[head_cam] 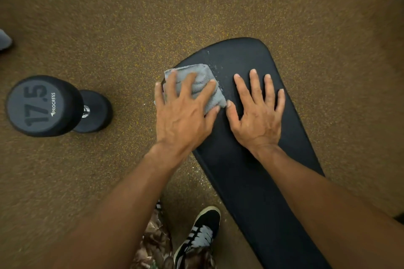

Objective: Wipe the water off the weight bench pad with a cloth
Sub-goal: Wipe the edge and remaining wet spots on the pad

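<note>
Cloth pressed on wet bench pad.
Left grip presses it, fingers straight; right grip lies flat; droplets not yet wiped.

Pad runs from your lower right up toward centre, over the floor. Cloth on the pad's left edge, near its far end. Your left hand flat on the cloth. Your right hand flat on the pad, just right of the cloth. Water on the pad along the cloth's far right side. Dumbbell on the floor, well left. Shoe on the floor, left of the pad's near end.
</note>
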